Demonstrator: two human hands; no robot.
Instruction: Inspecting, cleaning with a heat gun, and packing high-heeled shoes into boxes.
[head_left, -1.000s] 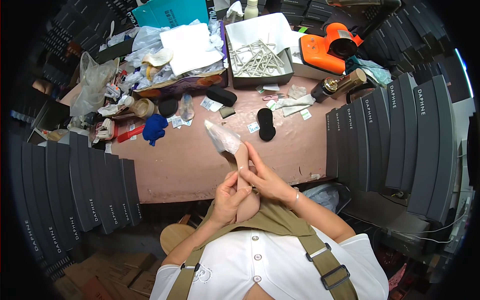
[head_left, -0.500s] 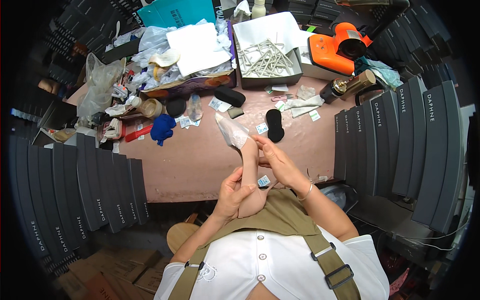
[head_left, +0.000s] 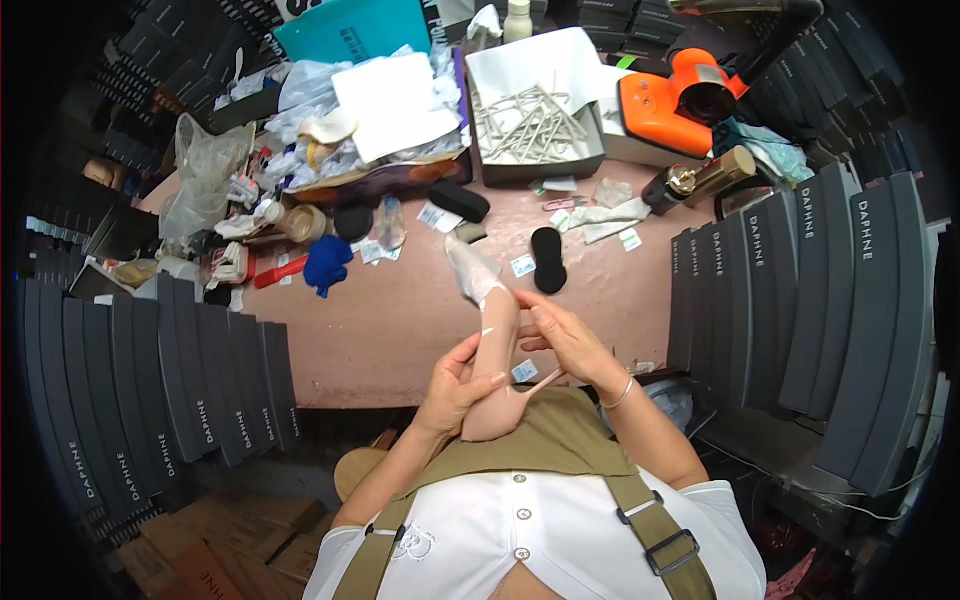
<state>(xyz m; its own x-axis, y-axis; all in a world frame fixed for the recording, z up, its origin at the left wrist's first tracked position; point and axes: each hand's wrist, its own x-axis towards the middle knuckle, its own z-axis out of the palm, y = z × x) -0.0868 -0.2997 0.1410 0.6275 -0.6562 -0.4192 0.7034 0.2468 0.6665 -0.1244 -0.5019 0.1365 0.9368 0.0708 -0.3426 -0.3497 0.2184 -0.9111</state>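
A beige-pink high-heeled shoe [head_left: 497, 345] lies between my hands over my lap. Its toe is covered by a whitish, see-through wrapping [head_left: 471, 268] and points away from me; the thin heel sticks out to the right. My left hand [head_left: 453, 388] is closed round the shoe's left side, thumb on top. From the right, my right hand [head_left: 572, 345] has its bent fingers against the side of the shoe just behind the wrapped toe. Some of its fingertips are hidden by the shoe.
Dark shoebox stacks flank the table [head_left: 390, 345] left and right. Farther back are a box of white sticks [head_left: 535, 125], a carton of crumpled plastic [head_left: 380, 165] and an orange device [head_left: 665, 115]. A black pad [head_left: 548, 260] and a blue cloth [head_left: 327, 265] lie nearer.
The shoe has turned slightly, so its heel shows more plainly at the right. My right fingers are more bent and a little lower along the shoe. My left hand keeps its grip.
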